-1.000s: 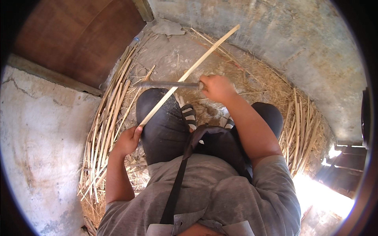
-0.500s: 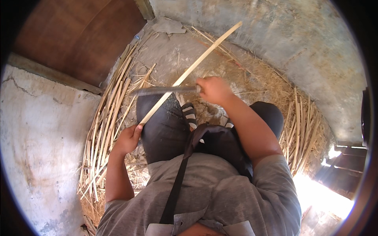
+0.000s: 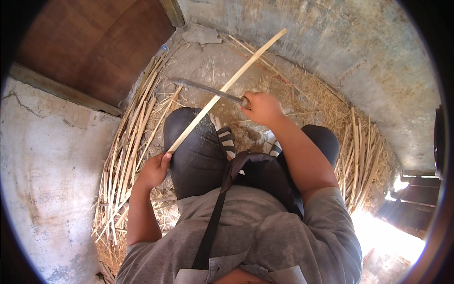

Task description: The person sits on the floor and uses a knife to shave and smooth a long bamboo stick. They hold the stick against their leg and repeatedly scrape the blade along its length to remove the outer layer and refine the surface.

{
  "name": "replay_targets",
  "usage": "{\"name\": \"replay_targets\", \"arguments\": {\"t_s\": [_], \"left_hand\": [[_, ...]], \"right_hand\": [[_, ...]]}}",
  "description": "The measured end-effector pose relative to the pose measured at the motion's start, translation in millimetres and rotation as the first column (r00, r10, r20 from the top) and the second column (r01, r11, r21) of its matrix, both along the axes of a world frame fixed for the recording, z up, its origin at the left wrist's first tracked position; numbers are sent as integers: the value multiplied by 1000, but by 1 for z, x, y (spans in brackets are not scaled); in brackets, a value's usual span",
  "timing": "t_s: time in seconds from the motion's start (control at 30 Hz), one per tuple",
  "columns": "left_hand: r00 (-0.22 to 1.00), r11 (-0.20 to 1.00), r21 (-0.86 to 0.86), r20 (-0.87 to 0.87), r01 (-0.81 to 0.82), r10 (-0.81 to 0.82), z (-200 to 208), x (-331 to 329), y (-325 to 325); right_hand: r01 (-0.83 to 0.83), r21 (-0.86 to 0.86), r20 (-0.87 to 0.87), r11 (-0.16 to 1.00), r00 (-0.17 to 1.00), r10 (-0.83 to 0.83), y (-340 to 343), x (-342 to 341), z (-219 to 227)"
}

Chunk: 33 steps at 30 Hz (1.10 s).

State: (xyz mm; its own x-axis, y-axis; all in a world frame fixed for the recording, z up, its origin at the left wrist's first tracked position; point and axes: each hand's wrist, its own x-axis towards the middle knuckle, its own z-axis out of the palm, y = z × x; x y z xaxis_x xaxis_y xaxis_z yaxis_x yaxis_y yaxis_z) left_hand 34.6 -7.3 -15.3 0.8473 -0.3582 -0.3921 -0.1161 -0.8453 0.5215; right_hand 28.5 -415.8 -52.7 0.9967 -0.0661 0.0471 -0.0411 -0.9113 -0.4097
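A long pale bamboo strip (image 3: pixel 236 75) slants from beside my left knee up toward the far wall. My left hand (image 3: pixel 155 169) is closed round its near end, thumb on top. In my right hand (image 3: pixel 262 108) is the handle of a long knife (image 3: pixel 201 86), its fingers wrapped round it. The dark blade points left and crosses the strip near its middle; whether it touches the strip I cannot tell. The strip passes over my left knee (image 3: pixel 189 128), which is dusted with pale shavings.
Bundled bamboo strips (image 3: pixel 130 137) lie on the floor at my left, and more strips (image 3: pixel 362 156) at my right. Fine shavings (image 3: pixel 321 99) pile along the curved-looking far wall (image 3: pixel 331 42). A brown wooden panel (image 3: pixel 94 42) stands far left, near a flat stone (image 3: pixel 202 34).
The knife has moved farther along the strip, away from me, and its tip has swung up toward the far side. The strip's far end has shifted slightly left and down.
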Motion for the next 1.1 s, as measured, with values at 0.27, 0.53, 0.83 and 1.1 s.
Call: {"name": "replay_targets", "arguments": {"t_s": [0.27, 0.53, 0.83, 1.1], "left_hand": [[998, 999, 40, 51, 32, -34, 3, -5, -2], [997, 999, 30, 74, 30, -32, 1, -3, -3], [981, 995, 90, 185, 40, -57, 12, -20, -14], [961, 992, 118, 267, 35, -66, 2, -22, -15]], "right_hand": [[-220, -56, -26, 974, 975, 219, 15, 0, 12], [86, 12, -82, 996, 993, -85, -12, 5, 12], [-260, -111, 119, 959, 955, 272, 27, -1, -3], [115, 164, -35, 980, 993, -111, -20, 15, -12]]}}
